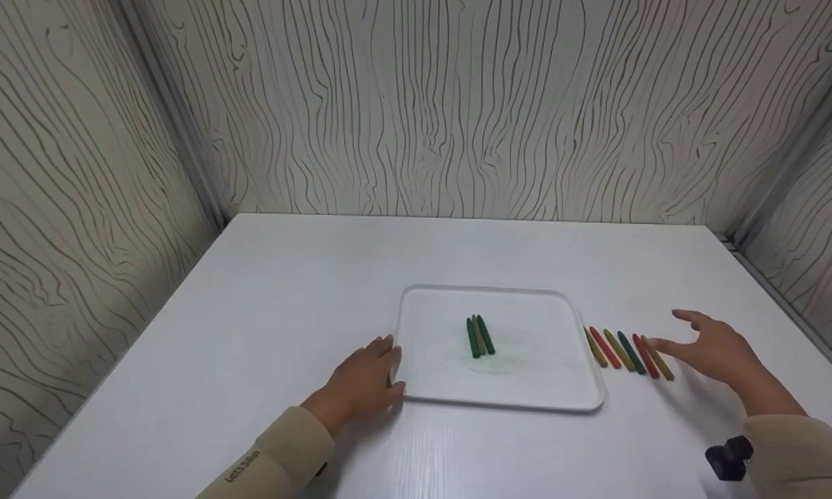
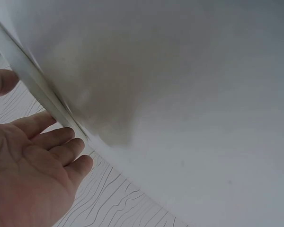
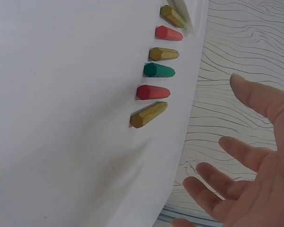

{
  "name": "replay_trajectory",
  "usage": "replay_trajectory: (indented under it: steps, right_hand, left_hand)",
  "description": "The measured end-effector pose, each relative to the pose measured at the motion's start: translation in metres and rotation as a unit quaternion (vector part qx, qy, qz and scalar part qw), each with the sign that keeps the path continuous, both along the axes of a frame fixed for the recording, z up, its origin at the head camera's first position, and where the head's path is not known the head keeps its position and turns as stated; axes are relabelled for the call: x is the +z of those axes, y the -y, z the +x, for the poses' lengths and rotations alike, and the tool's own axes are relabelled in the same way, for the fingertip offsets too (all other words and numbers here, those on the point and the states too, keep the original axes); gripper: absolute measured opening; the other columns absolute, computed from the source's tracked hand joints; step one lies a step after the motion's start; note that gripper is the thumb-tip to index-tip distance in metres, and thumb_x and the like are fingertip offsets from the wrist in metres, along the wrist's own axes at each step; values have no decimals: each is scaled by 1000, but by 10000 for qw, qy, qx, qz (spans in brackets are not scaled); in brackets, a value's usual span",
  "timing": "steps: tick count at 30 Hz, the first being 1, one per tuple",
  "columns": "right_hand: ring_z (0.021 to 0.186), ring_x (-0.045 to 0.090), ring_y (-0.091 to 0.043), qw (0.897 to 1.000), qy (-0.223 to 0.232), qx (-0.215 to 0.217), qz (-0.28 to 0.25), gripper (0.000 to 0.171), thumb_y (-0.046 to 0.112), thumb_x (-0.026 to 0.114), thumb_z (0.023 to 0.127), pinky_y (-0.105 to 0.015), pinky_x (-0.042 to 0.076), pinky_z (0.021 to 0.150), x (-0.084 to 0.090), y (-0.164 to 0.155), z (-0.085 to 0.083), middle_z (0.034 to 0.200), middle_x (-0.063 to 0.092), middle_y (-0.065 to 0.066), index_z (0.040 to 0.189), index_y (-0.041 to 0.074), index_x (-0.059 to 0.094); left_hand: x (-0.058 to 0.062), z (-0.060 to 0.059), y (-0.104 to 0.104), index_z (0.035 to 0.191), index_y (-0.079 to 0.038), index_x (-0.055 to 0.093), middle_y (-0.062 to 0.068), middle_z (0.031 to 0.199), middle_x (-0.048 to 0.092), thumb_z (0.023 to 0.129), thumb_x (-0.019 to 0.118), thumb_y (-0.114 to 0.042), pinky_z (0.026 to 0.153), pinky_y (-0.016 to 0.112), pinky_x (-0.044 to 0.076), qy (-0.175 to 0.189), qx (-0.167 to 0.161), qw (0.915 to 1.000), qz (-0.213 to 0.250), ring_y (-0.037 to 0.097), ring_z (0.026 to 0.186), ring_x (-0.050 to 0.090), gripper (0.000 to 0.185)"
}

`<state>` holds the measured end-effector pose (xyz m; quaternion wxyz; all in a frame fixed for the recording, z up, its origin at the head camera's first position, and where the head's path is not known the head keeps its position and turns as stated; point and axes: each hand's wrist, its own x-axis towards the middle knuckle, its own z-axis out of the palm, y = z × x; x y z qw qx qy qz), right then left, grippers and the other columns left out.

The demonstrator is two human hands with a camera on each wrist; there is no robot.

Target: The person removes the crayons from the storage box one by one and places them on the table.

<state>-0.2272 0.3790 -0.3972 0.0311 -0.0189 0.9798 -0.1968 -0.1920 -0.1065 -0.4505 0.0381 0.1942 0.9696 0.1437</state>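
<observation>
Right hand [image 1: 713, 346] spread, empty, just beside the crayon row [image 1: 629, 352].
We read this as mid-transfer: three crayons [image 1: 479, 336] lie in the tray [image 1: 416, 388], six on the worktop [image 1: 263, 312]. Next needs a pinch on the near end crayon. Left hand [image 1: 364, 380] rests flat at the tray's edge. Only the right wrist view shows the hexagonal crayon ends.

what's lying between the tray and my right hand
A row of six crayons on the table, between the tray and the right hand; head view shows it.
</observation>
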Motion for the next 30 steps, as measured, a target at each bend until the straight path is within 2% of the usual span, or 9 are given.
replay_trajectory:
  steps: [8,17,30]
  right_hand:
    - [116,32,-64,10000,15,76,30,93,56,62,86,-72,37,84,11,14,-6,132,27,-48,138,-14,29]
    - [117,31,-64,9999,-12,145,-23,92,56,62,85,-72,36,85,14,33,-14,133,29,-46,139,-11,31]
    - [119,32,-61,9991,-13,403,-97,91,56,63,84,-73,36,85,13,68,-25,134,32,-43,141,-8,33]
  left_hand:
    - [-3,-1,1,139,1,45,16,148,36,93,54,-33,110,46,28,-109,31,9999,-45,31,138,30,58]
    - [-6,-3,1,139,1,46,16,147,38,93,55,-34,110,46,29,-165,58,9998,-16,31,137,31,59]
    - [2,1,-1,141,-1,43,15,150,34,93,54,-34,112,45,24,131,145,9998,5,30,139,27,60]
